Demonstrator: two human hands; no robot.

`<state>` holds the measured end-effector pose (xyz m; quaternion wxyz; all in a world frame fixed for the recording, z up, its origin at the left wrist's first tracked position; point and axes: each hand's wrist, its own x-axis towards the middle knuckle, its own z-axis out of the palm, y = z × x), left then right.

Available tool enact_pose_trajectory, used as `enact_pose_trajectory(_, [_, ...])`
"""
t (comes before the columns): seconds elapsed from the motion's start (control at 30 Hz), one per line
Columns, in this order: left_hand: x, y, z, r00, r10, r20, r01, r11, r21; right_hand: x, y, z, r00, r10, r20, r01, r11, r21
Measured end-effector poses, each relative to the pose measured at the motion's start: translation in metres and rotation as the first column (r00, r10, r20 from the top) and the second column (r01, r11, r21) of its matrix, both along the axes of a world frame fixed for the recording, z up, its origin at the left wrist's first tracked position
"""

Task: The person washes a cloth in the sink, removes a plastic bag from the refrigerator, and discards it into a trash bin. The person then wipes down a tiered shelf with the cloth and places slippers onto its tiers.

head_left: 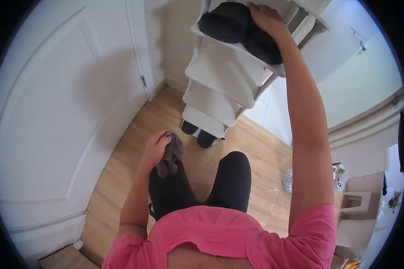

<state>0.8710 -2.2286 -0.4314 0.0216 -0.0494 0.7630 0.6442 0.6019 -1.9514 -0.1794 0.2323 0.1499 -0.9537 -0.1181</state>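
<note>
My left hand point(157, 148) is closed on a crumpled grey cloth point(173, 154), which hangs over my left knee. Up at the top of a white shoe rack point(226, 67), my right hand point(268, 19) curls over the back of a black shoe point(261, 44); its fingertips are partly hidden. Touching that shoe on its left is a second black shoe point(225, 22), on the same shelf. Another pair of dark shoes point(206, 139) sits at the bottom of the rack, near the floor.
A white door point(54, 89) stands on the left, beside the rack. Wooden flooring point(121, 175) runs around my legs. To the right are a clear plastic bottle point(287, 180) on the floor, a white stool point(357, 201) and a white curved panel point(363, 85).
</note>
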Motion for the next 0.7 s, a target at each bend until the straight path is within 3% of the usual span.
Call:
enact_pose_trajectory(0.03, [-0.001,0.001,0.006,0.999,-0.032,0.042,0.032,0.999,-0.006,-0.011,0.008,-0.012,0.969,0.132,-0.207,-0.124,0.991,0.051])
enact_pose_trajectory(0.17, [-0.006,-0.001,0.000,0.988,-0.122,0.099,0.119,0.992,0.035,0.056,-0.010,0.010,0.935,0.182,-0.305,-0.286,0.894,-0.345])
enact_pose_trajectory(0.2, [0.003,-0.002,0.001,0.997,-0.017,0.082,0.012,0.998,0.062,0.081,-0.021,0.006,0.930,0.183,-0.319,-0.317,0.840,-0.441])
enact_pose_trajectory(0.27, [0.007,0.000,0.013,0.980,0.200,0.017,-0.201,0.972,0.120,0.184,-0.054,-0.012,0.925,0.339,-0.172,-0.345,0.560,-0.753])
enact_pose_trajectory(0.3, [0.005,-0.007,-0.005,0.941,0.336,0.030,-0.336,0.927,0.166,0.203,-0.030,-0.045,0.924,0.381,0.033,-0.197,0.548,-0.813])
enact_pose_trajectory(0.33, [0.005,-0.016,-0.010,0.956,0.289,0.044,-0.290,0.919,0.266,0.220,-0.020,-0.089,0.737,0.668,0.103,-0.366,0.522,-0.770])
enact_pose_trajectory(0.37, [0.004,-0.026,-0.013,0.969,0.240,0.051,-0.242,0.900,0.363,0.233,-0.030,-0.116,0.527,0.716,0.458,-0.134,0.603,-0.787])
enact_pose_trajectory(0.4, [0.003,-0.032,-0.015,0.981,0.190,0.048,-0.191,0.870,0.455,0.235,-0.045,-0.149,0.366,0.606,0.707,0.005,0.758,-0.652])
enact_pose_trajectory(0.43, [0.002,-0.033,-0.016,0.978,0.199,0.066,-0.203,0.825,0.527,0.225,-0.045,-0.227,0.251,0.523,0.814,-0.037,0.846,-0.532])
enact_pose_trajectory(0.47, [0.002,-0.031,-0.015,0.975,0.207,0.081,-0.214,0.774,0.595,0.212,-0.040,-0.319,0.181,0.609,0.773,-0.289,0.784,-0.550])
enact_pose_trajectory(0.5, [0.000,-0.027,-0.018,0.972,0.213,0.097,-0.223,0.718,0.660,0.201,-0.045,-0.387,0.127,0.448,0.885,-0.100,0.893,-0.438])
enact_pose_trajectory(0.57, [-0.011,-0.012,-0.030,0.955,0.274,0.117,-0.269,0.623,0.734,0.178,-0.048,-0.471,0.259,0.227,0.939,0.350,0.884,-0.310])
enact_pose_trajectory(0.6, [-0.017,-0.006,-0.038,0.943,0.308,0.127,-0.289,0.569,0.770,0.162,-0.045,-0.511,0.413,0.201,0.888,0.418,0.824,-0.381])
enact_pose_trajectory(0.67, [-0.025,-0.003,-0.072,0.913,0.372,0.170,-0.373,0.586,0.720,0.133,-0.041,-0.571,0.674,0.100,0.732,0.498,0.671,-0.550])
enact_pose_trajectory(0.7, [-0.028,-0.001,-0.081,0.896,0.401,0.191,-0.413,0.593,0.691,0.124,-0.041,-0.571,0.727,0.039,0.685,0.457,0.718,-0.525])
